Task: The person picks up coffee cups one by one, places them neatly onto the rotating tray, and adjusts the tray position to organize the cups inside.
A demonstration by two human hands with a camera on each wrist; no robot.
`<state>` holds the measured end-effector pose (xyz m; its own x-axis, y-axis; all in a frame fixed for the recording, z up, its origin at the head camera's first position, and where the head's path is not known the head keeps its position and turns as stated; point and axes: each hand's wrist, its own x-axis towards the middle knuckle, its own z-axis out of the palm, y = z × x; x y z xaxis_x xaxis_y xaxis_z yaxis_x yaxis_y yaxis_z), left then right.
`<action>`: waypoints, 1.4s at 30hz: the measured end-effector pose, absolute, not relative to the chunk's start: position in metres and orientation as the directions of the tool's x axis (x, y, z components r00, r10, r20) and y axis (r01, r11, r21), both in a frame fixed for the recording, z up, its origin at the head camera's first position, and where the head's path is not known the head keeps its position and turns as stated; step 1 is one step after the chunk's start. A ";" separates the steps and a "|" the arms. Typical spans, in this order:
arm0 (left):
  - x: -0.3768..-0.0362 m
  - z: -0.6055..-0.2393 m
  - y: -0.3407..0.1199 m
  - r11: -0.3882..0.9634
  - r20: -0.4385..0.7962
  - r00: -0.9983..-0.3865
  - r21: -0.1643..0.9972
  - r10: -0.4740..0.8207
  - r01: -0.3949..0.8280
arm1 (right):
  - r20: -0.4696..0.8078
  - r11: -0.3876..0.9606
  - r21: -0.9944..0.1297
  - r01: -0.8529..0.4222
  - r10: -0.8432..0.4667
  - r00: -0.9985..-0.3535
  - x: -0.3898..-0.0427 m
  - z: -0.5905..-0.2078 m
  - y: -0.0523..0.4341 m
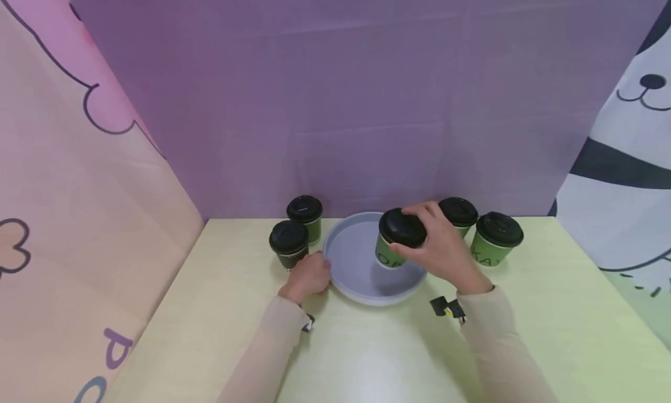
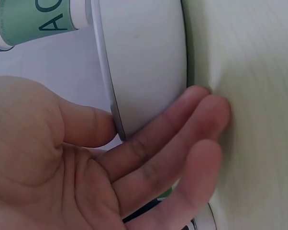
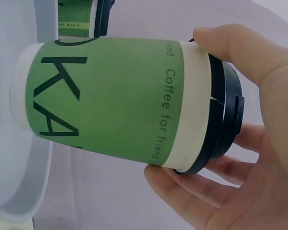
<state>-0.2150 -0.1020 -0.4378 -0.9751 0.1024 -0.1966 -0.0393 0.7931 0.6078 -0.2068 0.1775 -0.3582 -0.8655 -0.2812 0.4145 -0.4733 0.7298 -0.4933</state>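
Note:
A green paper cup [image 1: 390,253] with a black lid [image 1: 402,227] hangs tilted just above a round pale grey tray [image 1: 356,269] at the table's middle. My right hand [image 1: 416,234] grips it near the lid. In the right wrist view the cup [image 3: 110,96] lies between my thumb and fingers [image 3: 182,184], over the tray [image 3: 19,191]. My left hand [image 1: 314,272] holds the tray's left rim. In the left wrist view the thumb lies inside the tray's wall [image 2: 144,62] and the fingers [image 2: 201,110] outside it, on the table.
Two lidded cups [image 1: 304,214] [image 1: 288,243] stand left of the tray, close to my left hand. Two more [image 1: 459,214] [image 1: 495,238] stand to its right, behind my right hand. Cloth walls close the back and sides of the pale yellow-green table [image 1: 550,310].

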 end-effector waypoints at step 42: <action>-0.218 -0.440 -0.104 0.815 -0.154 -0.979 0.579 0.133 0.019 | 0.416 0.650 -0.486 -0.585 -0.417 -0.808 -0.206 -0.388 0.133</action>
